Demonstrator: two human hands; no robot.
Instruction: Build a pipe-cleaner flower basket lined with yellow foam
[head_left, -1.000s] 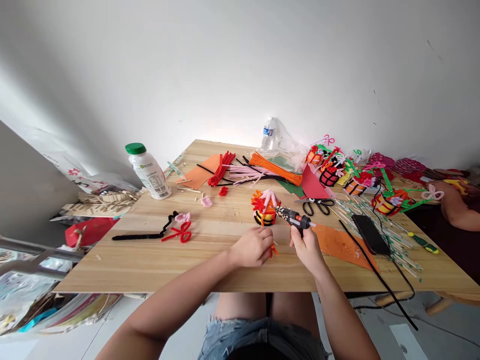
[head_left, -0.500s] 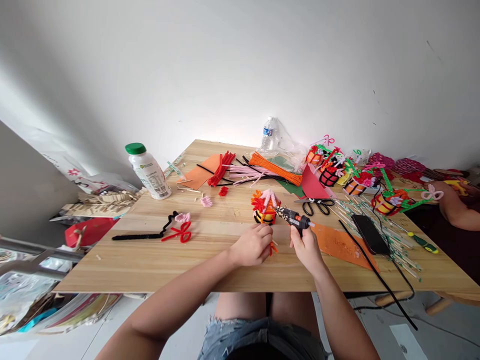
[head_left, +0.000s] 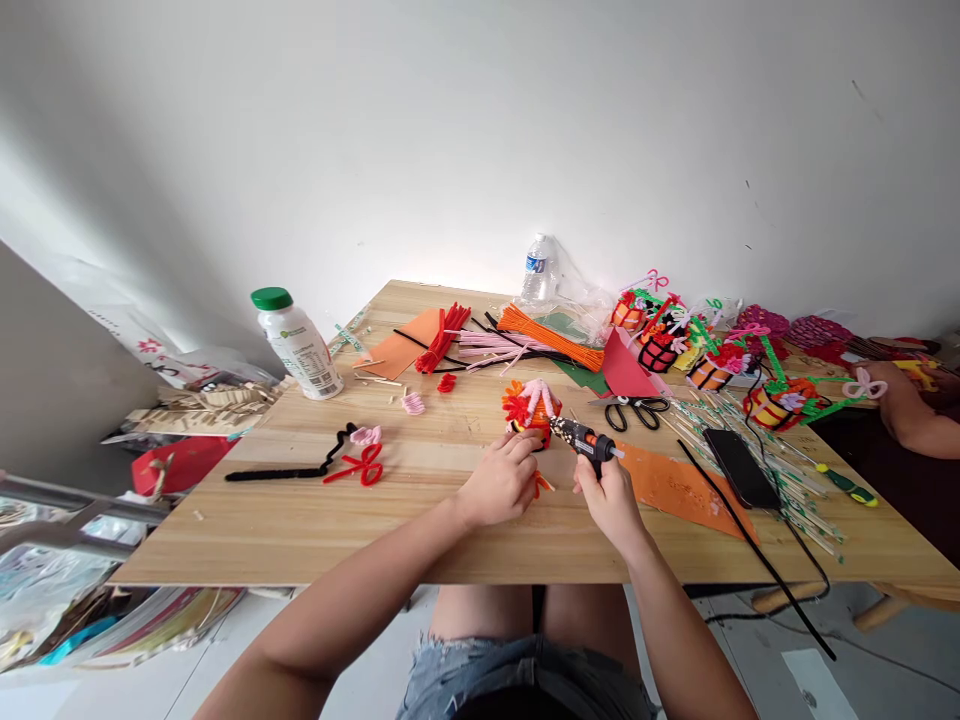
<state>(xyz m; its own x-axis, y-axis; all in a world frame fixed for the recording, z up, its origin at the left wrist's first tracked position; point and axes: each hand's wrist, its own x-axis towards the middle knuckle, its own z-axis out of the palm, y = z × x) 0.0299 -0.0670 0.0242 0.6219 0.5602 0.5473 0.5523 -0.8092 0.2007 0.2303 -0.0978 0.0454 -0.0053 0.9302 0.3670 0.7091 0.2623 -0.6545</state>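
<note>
A small pipe-cleaner basket [head_left: 541, 428] with orange and pink flowers on top stands near the middle of the table. My left hand [head_left: 501, 482] grips its lower front, fingers laid round it and hiding part of the base. By that hand's right side is a bit of orange pipe cleaner [head_left: 541, 484]. In my right hand [head_left: 609, 500] is a black hot glue gun [head_left: 586, 440], a glue stick poking out of its back. Its nozzle points left and meets the basket's right side, though I cannot tell if they touch.
Black scissors [head_left: 630, 412], orange felt [head_left: 675, 480], a phone [head_left: 741, 468] and wooden sticks lie to the right. Finished baskets [head_left: 712, 372] line the back right. Pipe-cleaner bundles [head_left: 551, 335] lie behind; a white bottle [head_left: 298, 345] stands left. Another person's arm [head_left: 911, 415] is far right.
My left hand has moved forward from the orange pipe-cleaner bit onto the basket, its fingers reaching out. The glue gun has shifted slightly left and down.
</note>
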